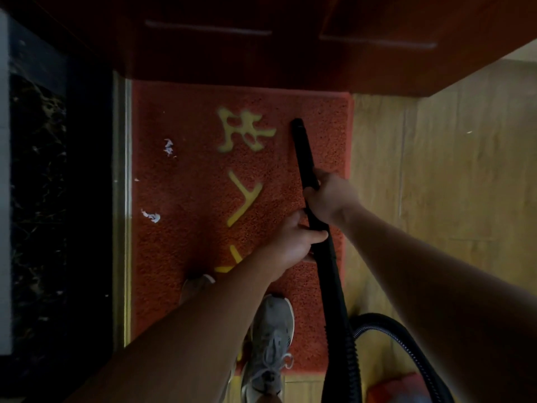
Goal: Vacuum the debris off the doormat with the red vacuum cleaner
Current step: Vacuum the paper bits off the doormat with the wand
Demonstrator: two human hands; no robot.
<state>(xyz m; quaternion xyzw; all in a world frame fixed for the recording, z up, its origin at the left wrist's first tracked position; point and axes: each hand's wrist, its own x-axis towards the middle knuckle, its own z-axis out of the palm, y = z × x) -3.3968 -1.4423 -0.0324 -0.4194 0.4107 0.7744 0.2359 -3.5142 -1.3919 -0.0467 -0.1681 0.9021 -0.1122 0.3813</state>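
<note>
With left hand [293, 239] and right hand [331, 196] both gripping the black wand [303, 152], tip near the doormat's [186, 257] far right corner, suction appears under way; next, sweep toward the paper scraps [151, 216] by its left edge.

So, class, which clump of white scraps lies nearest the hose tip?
The upper clump, level with the top yellow character; the lower clump and lone scrap lie farther off.

The bottom edge cuts the red vacuum cleaner body [396, 386] down to a corner. My left forearm [203, 315] hides most of the lowest yellow character [229, 264] on the red bristly doormat [180, 257]. The grip of my left hand [293, 239] and right hand [331, 199] covers parts of the black plastic wand [302, 152].
</note>
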